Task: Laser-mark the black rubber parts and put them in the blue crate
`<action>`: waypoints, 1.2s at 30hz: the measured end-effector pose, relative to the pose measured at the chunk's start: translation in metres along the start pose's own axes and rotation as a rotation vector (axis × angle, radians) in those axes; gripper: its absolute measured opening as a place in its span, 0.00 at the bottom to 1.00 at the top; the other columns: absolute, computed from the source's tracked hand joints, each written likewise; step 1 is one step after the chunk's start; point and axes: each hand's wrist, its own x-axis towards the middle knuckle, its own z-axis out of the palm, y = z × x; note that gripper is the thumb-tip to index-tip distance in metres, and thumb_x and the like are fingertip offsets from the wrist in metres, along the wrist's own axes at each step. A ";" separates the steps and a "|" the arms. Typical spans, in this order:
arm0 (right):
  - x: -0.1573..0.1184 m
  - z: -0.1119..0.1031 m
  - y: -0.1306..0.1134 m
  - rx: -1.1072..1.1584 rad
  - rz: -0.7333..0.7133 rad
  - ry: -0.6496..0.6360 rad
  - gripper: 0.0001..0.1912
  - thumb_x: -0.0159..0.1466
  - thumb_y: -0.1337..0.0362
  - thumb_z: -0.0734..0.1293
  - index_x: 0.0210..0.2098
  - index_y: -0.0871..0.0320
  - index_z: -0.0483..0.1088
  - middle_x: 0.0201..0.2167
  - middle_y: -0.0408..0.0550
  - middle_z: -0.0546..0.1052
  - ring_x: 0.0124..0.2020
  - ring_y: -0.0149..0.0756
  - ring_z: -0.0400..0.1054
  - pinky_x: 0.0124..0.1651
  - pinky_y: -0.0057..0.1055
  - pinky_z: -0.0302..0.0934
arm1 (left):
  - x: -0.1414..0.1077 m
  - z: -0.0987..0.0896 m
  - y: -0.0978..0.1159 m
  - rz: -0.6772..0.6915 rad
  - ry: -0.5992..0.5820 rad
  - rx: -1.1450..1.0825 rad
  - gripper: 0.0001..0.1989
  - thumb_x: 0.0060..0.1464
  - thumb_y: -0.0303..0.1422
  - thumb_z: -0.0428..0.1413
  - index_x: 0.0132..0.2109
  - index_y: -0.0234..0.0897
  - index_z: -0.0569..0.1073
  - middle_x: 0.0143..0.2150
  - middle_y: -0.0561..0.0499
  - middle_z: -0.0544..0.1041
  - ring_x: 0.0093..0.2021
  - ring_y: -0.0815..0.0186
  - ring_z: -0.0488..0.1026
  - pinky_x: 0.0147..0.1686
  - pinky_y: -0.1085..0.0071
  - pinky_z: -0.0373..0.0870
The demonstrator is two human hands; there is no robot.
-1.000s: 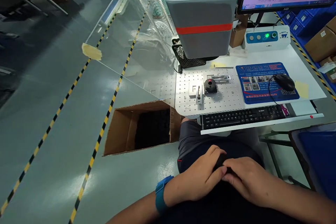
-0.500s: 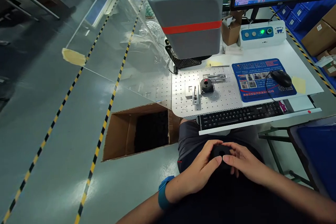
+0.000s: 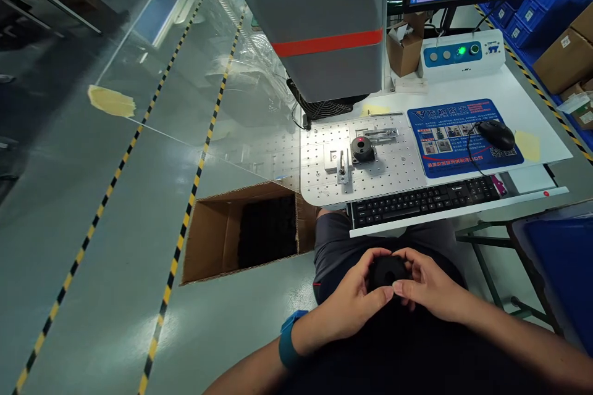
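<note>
Over my lap, a round black part [image 3: 388, 270] with a hole near its middle is held from both sides. My left hand [image 3: 361, 292] curls round its left side, with the thumb at its lower edge. My right hand [image 3: 426, 286] grips its right side, fingers along the top and thumb at the lower edge. A similar black round part [image 3: 362, 149] rests on the perforated metal plate [image 3: 315, 188], beside small metal brackets [image 3: 343, 168]. A red light spot shows on that part.
A grey machine head [image 3: 324, 24] with a red stripe overhangs the plate. To the right are a mouse pad [image 3: 445, 163], a black mouse [image 3: 496, 136] and a keyboard [image 3: 417, 202] on a pull-out tray. An open cardboard box [image 3: 208, 241] stands on the floor at left.
My thumbs have shifted down towards the part's lower edge, so more of its black face shows. Both hands keep hold of it. The camera view has shifted slightly; the part on the plate stays put.
</note>
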 end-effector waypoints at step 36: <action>0.002 -0.001 -0.017 -0.050 -0.067 0.026 0.23 0.67 0.46 0.63 0.49 0.60 0.65 0.23 0.42 0.74 0.22 0.34 0.71 0.25 0.30 0.66 | 0.012 -0.005 0.010 -0.077 0.004 -0.255 0.30 0.54 0.39 0.62 0.59 0.36 0.60 0.29 0.55 0.72 0.25 0.69 0.70 0.25 0.73 0.66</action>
